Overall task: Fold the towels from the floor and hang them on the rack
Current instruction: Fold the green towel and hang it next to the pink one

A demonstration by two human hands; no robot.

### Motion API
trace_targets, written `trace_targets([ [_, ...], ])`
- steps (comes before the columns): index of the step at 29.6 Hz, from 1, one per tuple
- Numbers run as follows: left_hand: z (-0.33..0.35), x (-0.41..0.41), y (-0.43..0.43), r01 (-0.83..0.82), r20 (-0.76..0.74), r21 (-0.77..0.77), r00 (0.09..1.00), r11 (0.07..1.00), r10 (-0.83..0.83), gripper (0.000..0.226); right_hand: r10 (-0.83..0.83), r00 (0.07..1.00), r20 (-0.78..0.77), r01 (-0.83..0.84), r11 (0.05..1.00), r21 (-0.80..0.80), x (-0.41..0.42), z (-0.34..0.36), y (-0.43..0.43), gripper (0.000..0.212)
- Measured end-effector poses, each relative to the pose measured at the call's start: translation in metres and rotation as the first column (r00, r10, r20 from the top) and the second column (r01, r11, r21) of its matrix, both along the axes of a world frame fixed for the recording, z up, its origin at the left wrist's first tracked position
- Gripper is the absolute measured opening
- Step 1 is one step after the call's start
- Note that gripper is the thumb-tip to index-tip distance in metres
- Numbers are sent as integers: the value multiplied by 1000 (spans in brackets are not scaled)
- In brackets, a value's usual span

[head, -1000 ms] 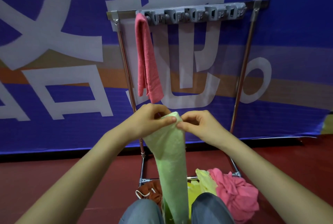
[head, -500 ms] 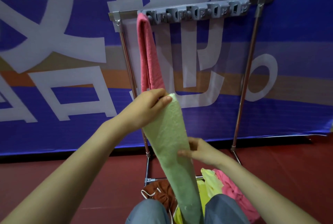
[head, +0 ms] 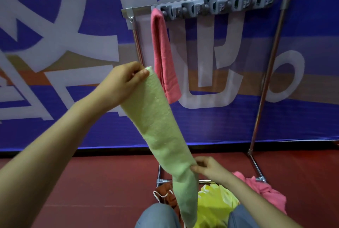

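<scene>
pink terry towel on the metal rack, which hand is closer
Left. The left hand sits just left of the pink towel, pinching the light green towel at its top; the right hand grips it far below.

left hand (head: 122, 83) pinches the green towel (head: 159, 132) top beside the rack's (head: 264, 88) hanging pink towel (head: 163, 53); right hand (head: 207, 167) pinches it lower down.

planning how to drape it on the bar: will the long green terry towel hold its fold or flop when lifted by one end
Probably floppy: the long green terry towel hangs limp between the left hand and right hand, its tail drooping. Likely light: a pinch at the top carries it. Its nubby pile probably resists slipping.
</scene>
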State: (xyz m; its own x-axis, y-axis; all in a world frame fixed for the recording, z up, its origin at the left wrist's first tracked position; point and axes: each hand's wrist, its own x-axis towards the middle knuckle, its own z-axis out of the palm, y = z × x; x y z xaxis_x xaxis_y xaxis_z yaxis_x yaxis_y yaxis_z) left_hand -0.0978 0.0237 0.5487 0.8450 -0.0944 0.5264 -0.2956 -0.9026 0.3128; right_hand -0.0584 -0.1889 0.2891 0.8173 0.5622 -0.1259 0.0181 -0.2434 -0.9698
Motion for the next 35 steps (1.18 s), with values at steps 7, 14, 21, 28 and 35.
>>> trace_targets([
  [7, -66, 5, 25, -171, -237, 208, 946, 963, 220, 24, 168, 986, 15, -168, 986, -11, -1, 36, -11, 12],
  [14, -130, 3, -20, 12, -588, -134, 804, 991, -90, 29, 254, 967, 3, -253, 963, 92, -8, 104, -20, 16],
  [21, -122, -5, -79, 162, -357, -772, 690, 615, -629, 47, 267, 964, 17, -267, 959, 97, -13, 143, -40, 13],
  [28, -109, -8, -91, 227, -400, -737, 613, 637, -681, 38, 320, 947, -27, -315, 941, 125, -18, 156, -58, 23],
  [35, -94, -15, -73, 261, -379, -740, 600, 620, -704, 32, 422, 896, -140, -408, 905, 118, -17, 147, -52, 19],
])
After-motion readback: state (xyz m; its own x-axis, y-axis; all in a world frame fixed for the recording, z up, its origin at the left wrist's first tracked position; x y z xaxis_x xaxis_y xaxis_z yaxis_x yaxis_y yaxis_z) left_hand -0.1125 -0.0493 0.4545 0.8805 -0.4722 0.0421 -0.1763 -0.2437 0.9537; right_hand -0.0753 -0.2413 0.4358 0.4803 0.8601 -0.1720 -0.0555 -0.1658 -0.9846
